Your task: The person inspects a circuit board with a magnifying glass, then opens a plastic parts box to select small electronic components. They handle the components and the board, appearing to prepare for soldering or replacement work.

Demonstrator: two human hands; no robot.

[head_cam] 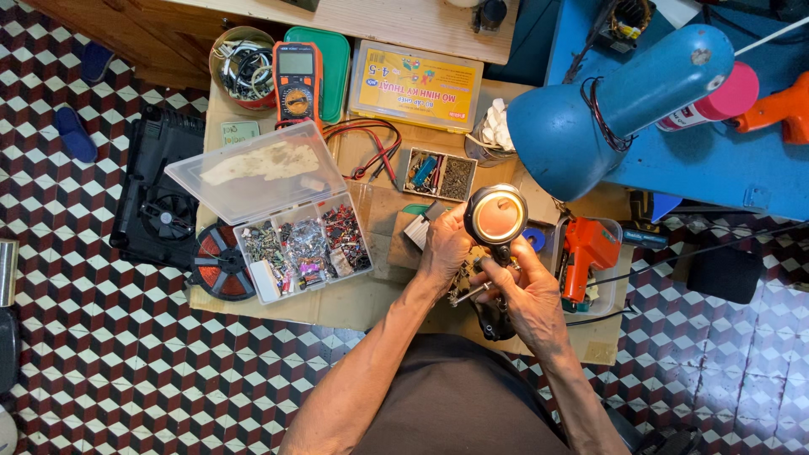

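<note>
Nearest me, my 2 forearms reach forward over my dark lap. My right hand is clenched in a grip on a thin metal tool, its tip pointing left under the round magnifier. My left hand is closed around a small circuit board, mostly hidden by the fingers, just below that lens; the 2 hands nearly touch.

Just right of them an orange power tool lies in a clear tray. To the left, on the cardboard-covered tabletop, sits an open clear parts box with its lid up, and a red wire spool beside it.

Farther off are a small tray of screws, an orange multimeter with red and black leads, and a yellow case. A blue lamp shade hangs at the right.
</note>
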